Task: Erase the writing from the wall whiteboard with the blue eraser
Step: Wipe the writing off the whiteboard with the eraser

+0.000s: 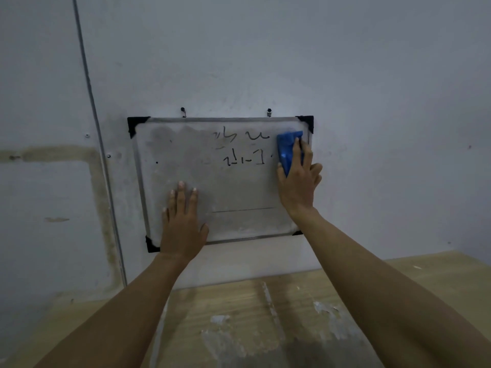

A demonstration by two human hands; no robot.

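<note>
A small whiteboard (239, 192) with a metal frame and black corner caps hangs on the wall from two hooks. Dark marker strokes (243, 150) remain in its upper middle, in two rows; the left part looks smeared grey. My right hand (299, 181) presses the blue eraser (288, 150) flat against the board's upper right corner, fingers wrapped over it. My left hand (183, 221) lies flat on the board's lower left area, fingers spread, holding nothing.
A thin conduit (93, 107) runs down the wall left of the board. Below the board a worn wooden tabletop (265, 314) with pale scuffed patches meets the wall. The wall has stains at the left.
</note>
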